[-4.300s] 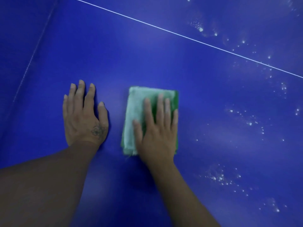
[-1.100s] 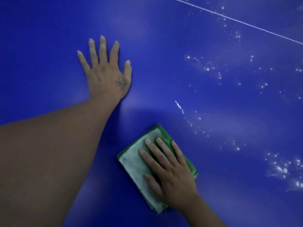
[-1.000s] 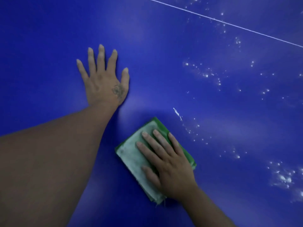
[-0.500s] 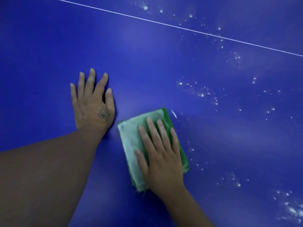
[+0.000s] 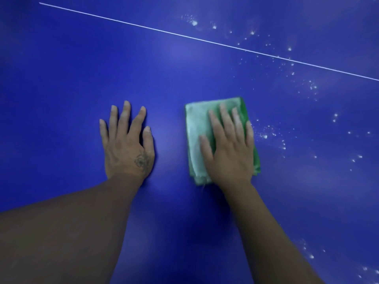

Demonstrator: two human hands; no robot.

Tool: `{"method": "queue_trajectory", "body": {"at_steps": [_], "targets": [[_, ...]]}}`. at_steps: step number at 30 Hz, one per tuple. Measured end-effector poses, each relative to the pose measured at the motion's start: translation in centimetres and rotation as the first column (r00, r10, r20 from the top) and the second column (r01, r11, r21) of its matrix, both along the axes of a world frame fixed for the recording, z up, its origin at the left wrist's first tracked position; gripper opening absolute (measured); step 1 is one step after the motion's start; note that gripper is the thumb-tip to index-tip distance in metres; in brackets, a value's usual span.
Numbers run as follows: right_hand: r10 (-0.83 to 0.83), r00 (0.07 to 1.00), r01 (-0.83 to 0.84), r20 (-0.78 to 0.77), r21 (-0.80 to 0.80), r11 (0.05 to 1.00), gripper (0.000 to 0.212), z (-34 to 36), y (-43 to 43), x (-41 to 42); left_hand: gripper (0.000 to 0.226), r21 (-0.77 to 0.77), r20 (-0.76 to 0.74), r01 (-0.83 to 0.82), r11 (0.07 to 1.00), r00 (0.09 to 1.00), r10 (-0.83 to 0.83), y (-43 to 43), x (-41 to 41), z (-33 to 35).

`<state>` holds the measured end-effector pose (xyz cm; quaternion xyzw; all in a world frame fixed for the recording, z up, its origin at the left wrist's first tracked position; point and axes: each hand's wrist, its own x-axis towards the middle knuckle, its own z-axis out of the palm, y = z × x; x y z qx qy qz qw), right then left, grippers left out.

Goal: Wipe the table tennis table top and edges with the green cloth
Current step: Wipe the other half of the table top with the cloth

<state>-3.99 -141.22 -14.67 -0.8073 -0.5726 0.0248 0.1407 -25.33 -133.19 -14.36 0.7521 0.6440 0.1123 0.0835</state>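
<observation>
The blue table tennis table top [image 5: 61, 83] fills the whole view. A folded green cloth [image 5: 196, 128], pale with dust on its left part, lies flat on it right of centre. My right hand [image 5: 229, 148] presses palm-down on the cloth, fingers spread and pointing away from me, covering its right half. My left hand [image 5: 127, 144] rests flat on the bare table to the cloth's left, fingers apart, holding nothing. A small tattoo marks the back of that hand.
A thin white line [image 5: 205, 40] crosses the table diagonally from upper left to right. White specks and droplets [image 5: 270, 136] are scattered over the surface right of the cloth and toward the upper right. No table edge is visible.
My right hand has slid the cloth away from me and to the right, straightening it, up against the white specks. My left hand stays flat on the table.
</observation>
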Motion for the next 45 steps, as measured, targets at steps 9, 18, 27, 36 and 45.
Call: {"method": "queue_trajectory", "body": {"at_steps": [9, 18, 27, 36, 45], "targets": [[-0.047, 0.999, 0.048, 0.022, -0.049, 0.998, 0.067, 0.2, 7.4, -3.2, 0.054, 0.056, 0.019, -0.005, 0.998, 1.0, 0.004, 0.0, 0.0, -0.5], [-0.112, 0.99, 0.117, 0.081, -0.059, 0.991, 0.067, 0.0, 1.8, 1.4, 0.054, 0.065, 0.015, -0.009, 0.998, 1.0, 0.008, 0.0, 0.3, -0.2], [-0.047, 0.997, 0.051, 0.061, -0.063, 0.997, 0.066, 0.2, 11.0, -1.3, 0.053, 0.1, 0.019, -0.002, 0.995, 1.0, 0.0, 0.1, 0.2, -0.4], [-0.302, 0.953, 0.302, 0.019, -0.14, 0.943, 0.07, 0.7, 11.6, 10.6, 0.053, 0.109, 0.018, 0.006, 0.994, 1.0, -0.008, 0.2, -0.1, -1.0], [-0.505, 0.862, 0.507, 0.053, -0.137, 0.851, 0.07, 0.8, 11.2, 4.1, 0.053, 0.102, 0.027, -0.002, 0.995, 1.0, 0.0, 0.1, 0.1, -0.9]]}}
